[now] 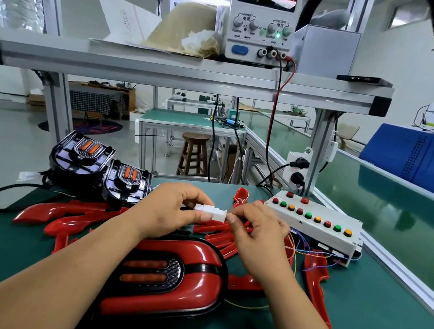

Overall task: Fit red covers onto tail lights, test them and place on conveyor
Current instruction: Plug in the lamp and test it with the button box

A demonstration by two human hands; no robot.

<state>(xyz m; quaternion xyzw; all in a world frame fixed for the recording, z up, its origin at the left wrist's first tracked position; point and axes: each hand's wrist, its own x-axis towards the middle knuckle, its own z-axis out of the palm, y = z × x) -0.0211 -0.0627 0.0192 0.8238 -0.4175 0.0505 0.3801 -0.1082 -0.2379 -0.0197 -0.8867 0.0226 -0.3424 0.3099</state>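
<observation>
A tail light with its red cover fitted (173, 276) lies on the green mat just in front of me, its orange lenses unlit. Above it my left hand (170, 208) pinches one white plug connector (203, 209). My right hand (254, 229) pinches the mating white connector (219, 214); the two halves touch. Thin coloured wires run from my right hand toward the test box (316, 224) with its red, green and orange buttons. Two uncovered black tail lights (85, 153) (126, 181) sit at the back left. Loose red covers (62, 211) lie scattered around.
A power supply (263, 19) on the upper shelf reads 0.000 and 12.00, with red and black leads hanging down. The green conveyor (400, 214) runs along the right past an aluminium rail. A black cable (0, 194) loops at the mat's left edge.
</observation>
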